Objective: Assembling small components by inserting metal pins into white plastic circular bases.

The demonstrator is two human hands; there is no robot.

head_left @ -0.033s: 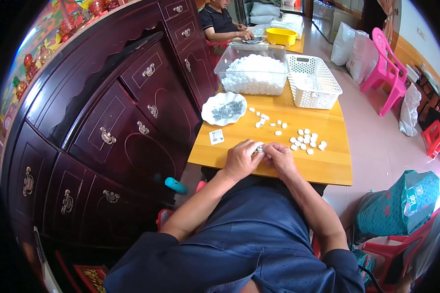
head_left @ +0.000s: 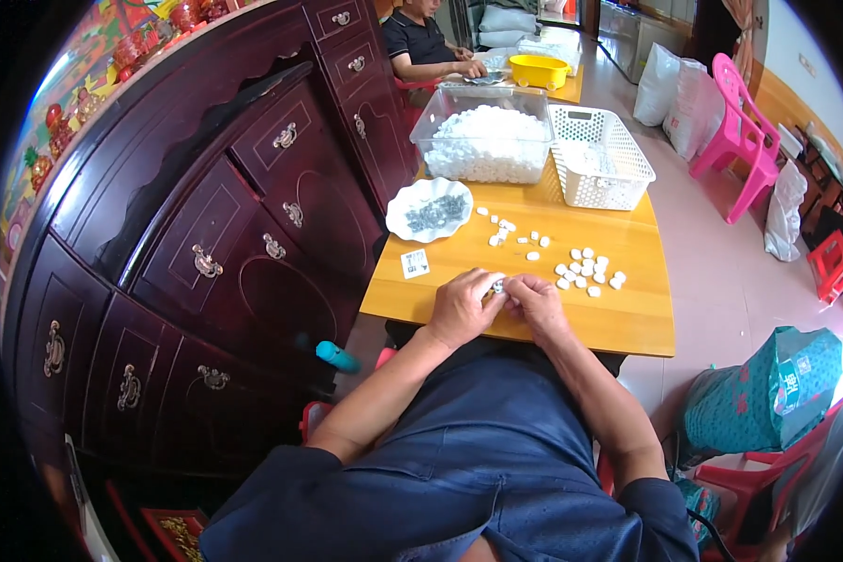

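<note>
Pinching a small pale piece between them, the left hand and the right hand meet over the near edge of the wooden surface. Each grip is closed down to its fingertips on the piece, which the fingers mostly hide. White pieces lie loose from the middle toward the right edge. Along the left edge sit a printed card and a scalloped plate of dark bits. A clear bin heaped with white pieces stands at the far edge, beside a white basket at the far right corner.
</note>
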